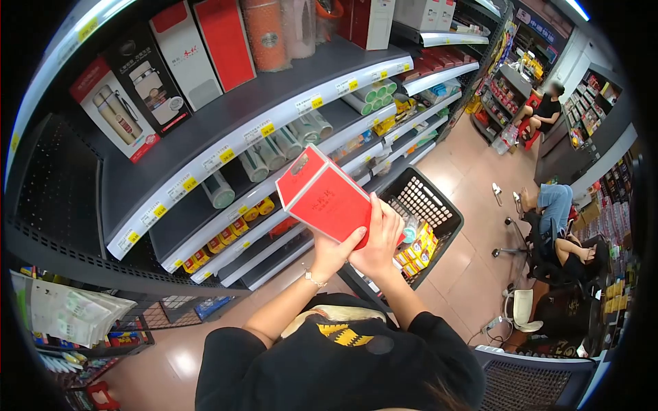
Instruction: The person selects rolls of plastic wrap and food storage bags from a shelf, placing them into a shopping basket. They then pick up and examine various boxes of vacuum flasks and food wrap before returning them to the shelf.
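A red box (pixel 332 202) with white edges and dark printed characters is tilted in front of me, above the lower shelf edges. My left hand (pixel 336 252), with a bracelet at the wrist, is closed around its lower edge, thumb on the front face. Against the lower right end, my right hand (pixel 382 236) is closed on the same box. Both hands' undersides are hidden. Just beyond my right hand stands a black basket (pixel 447 205) holding yellow-and-red packs (pixel 419 255) and a clear container with a light blue-green part (pixel 410 231).
Boxed flasks (pixel 115 113), a white-and-grey box (pixel 186 58) and an orange tumbler (pixel 266 38) line the upper shelf (pixel 301 79). Clear cups (pixel 271 154) stand below. One person (pixel 545 113) sits far back; another (pixel 558 226) sits at right by a wheeled chair (pixel 510 252).
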{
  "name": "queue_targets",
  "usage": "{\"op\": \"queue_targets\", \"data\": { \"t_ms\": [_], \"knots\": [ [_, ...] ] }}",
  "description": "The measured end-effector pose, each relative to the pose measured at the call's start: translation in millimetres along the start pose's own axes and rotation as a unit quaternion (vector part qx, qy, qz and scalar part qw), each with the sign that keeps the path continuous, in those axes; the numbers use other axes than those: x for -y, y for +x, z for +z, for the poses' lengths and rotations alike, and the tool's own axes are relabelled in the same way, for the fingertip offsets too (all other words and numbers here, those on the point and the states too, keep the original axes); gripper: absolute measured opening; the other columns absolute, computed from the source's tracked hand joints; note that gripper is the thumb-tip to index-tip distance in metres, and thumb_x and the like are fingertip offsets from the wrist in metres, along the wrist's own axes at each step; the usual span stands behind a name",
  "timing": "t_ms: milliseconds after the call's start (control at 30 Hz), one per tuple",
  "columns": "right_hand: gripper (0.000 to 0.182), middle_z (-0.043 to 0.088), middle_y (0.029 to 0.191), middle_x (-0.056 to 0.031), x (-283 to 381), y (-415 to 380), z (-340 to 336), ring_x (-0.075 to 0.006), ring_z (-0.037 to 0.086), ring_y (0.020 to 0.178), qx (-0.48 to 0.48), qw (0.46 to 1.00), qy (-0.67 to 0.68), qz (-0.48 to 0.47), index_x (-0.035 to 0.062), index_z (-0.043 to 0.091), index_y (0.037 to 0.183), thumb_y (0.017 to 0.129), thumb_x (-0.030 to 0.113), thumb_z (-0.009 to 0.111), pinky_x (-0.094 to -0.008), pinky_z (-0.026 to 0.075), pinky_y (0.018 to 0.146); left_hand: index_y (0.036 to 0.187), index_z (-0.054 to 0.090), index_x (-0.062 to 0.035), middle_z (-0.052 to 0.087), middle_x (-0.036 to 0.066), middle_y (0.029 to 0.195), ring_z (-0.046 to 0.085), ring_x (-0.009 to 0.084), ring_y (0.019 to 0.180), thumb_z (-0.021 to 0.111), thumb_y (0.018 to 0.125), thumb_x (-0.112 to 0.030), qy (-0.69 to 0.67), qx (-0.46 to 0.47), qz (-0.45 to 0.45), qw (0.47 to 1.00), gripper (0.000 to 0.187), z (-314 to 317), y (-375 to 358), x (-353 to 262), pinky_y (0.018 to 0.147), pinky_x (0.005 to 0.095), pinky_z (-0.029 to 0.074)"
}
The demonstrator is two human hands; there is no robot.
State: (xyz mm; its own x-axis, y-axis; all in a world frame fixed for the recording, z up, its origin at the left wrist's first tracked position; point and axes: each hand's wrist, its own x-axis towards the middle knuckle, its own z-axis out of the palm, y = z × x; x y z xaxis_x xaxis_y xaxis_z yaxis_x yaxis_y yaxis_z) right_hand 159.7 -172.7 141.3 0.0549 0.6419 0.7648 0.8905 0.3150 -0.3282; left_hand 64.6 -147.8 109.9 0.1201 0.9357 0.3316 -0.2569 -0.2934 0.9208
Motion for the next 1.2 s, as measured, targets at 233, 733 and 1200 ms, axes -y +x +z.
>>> {"op": "queue_targets", "data": {
  "t_ms": [233, 733, 1200],
  "knots": [
    [0.106, 0.021, 0.127, -0.0302, 5.8, -6.7, 30.7, -0.0419, 0.03, 0.113, -0.026, 0.994, 0.075, -0.07, -0.0028, 0.003, 0.132, 0.057, 0.023, 0.074, -0.0493, 0.026, 0.093, 0.111, 0.05, -0.0017, 0.055, 0.011, 0.108, 0.054, 0.0203, 0.098, 0.074, 0.065, -0.013, 0.162, 0.011, 0.116, 0.98, 0.053, -39.7, 15.7, -16.5, 0.084, 0.0324, 0.044],
    [0.095, 0.025, 0.131, -0.0166, 78.0, 79.4, 118.3, -0.0265, 0.034, 0.118, -0.186, 0.918, 0.341, 0.074, 0.005, -0.002, 0.133, 0.071, 0.018, 0.068, -0.039, 0.03, 0.097, 0.135, -0.001, -0.0003, 0.013, 0.029, 0.132, 0.015, 0.0431, 0.124, 0.075, 0.056, -0.035, 0.316, 0.095, 0.35, 0.877, 0.115, -108.1, 104.9, -131.4, 0.101, 0.0474, 0.019],
    [0.114, 0.011, 0.139, -0.0125, 101.3, 188.6, 118.0, -0.0242, 0.028, 0.122, -0.22, 0.897, 0.38, 0.04, 0.0105, -0.008, 0.137, 0.058, 0.004, 0.074, -0.0361, 0.03, 0.097, 0.129, 0.029, 0.0012, 0.032, 0.022, 0.129, 0.029, 0.0395, 0.119, 0.057, 0.071, -0.02, 0.387, 0.077, 0.324, 0.86, 0.068, -151.9, 134.0, -108.0, 0.099, 0.0503, 0.023]
  ]
}}
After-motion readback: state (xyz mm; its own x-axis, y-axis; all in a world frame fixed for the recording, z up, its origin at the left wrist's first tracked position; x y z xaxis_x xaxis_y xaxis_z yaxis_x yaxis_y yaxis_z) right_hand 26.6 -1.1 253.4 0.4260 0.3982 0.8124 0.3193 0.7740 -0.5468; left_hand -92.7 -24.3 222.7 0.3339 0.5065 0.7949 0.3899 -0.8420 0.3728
